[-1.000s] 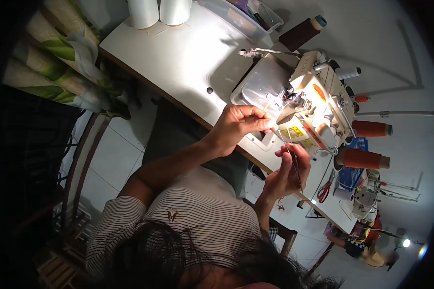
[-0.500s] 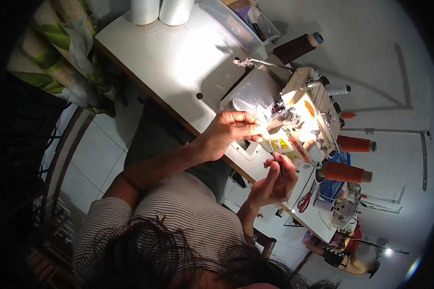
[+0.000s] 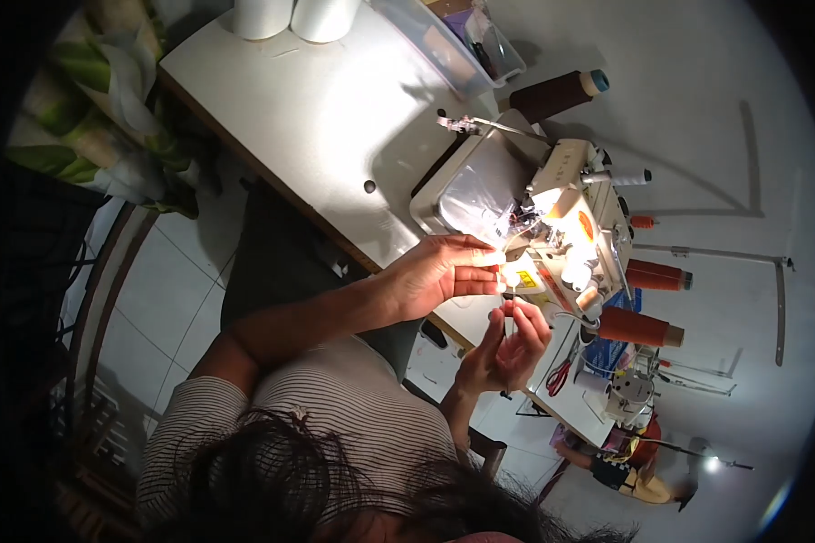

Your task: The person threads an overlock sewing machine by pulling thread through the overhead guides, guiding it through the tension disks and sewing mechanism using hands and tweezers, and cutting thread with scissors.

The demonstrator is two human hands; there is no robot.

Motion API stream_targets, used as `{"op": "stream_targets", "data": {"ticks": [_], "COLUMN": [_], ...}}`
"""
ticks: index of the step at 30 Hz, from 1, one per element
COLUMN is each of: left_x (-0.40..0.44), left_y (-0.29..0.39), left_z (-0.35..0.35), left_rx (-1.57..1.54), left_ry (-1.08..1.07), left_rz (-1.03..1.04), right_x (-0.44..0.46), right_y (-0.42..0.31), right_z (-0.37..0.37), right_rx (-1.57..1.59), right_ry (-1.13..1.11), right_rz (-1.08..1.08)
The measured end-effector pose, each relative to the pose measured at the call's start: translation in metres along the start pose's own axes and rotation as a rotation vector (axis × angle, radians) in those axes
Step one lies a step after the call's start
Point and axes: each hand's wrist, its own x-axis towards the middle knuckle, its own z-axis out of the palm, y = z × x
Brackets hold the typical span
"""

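In the head view, my left hand (image 3: 430, 276) is closed in a pinch beside the lit front of the sewing machine (image 3: 566, 222). What its fingertips hold is too small to make out. Just below it, my right hand (image 3: 507, 348) is wrapped round a thin tool (image 3: 508, 319), perhaps tweezers, whose upper end points toward the left fingertips. The two hands are close together over the front edge of the white table (image 3: 290, 109). A yellow warning label (image 3: 525, 279) shows on the machine right beside them.
White thread cones (image 3: 324, 16) and a clear bin (image 3: 444, 50) stand at the far side. A dark cone (image 3: 557, 95) and orange cones (image 3: 638, 326) surround the machine. Red scissors (image 3: 559, 376) lie beyond my right hand. Another person (image 3: 638, 480) is at the lower right.
The view has shifted, so the machine sits further left. My hands have come closer together, and the fingers of my left hand are more extended below the pinch.
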Motion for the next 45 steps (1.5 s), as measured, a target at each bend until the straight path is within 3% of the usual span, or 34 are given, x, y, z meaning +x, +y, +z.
{"op": "stream_targets", "data": {"ticks": [10, 38, 41, 45], "left_x": [0.0, -0.006, -0.009, -0.015], "left_y": [-0.001, -0.007, -0.007, -0.007], "left_z": [-0.002, 0.008, 0.007, 0.014], "left_rx": [-0.053, -0.032, -0.053, 0.118], "left_ry": [-0.137, -0.096, -0.164, -0.074], "left_rz": [-0.006, -0.059, -0.027, 0.142], "right_x": [0.005, -0.001, -0.004, -0.005], "right_y": [0.005, 0.014, 0.018, 0.019], "right_z": [-0.002, -0.007, -0.007, -0.006], "right_rx": [-0.137, 0.089, 0.112, 0.286], "right_ry": [0.018, 0.046, 0.067, 0.152], "right_rz": [-0.115, 0.002, 0.007, 0.135]}}
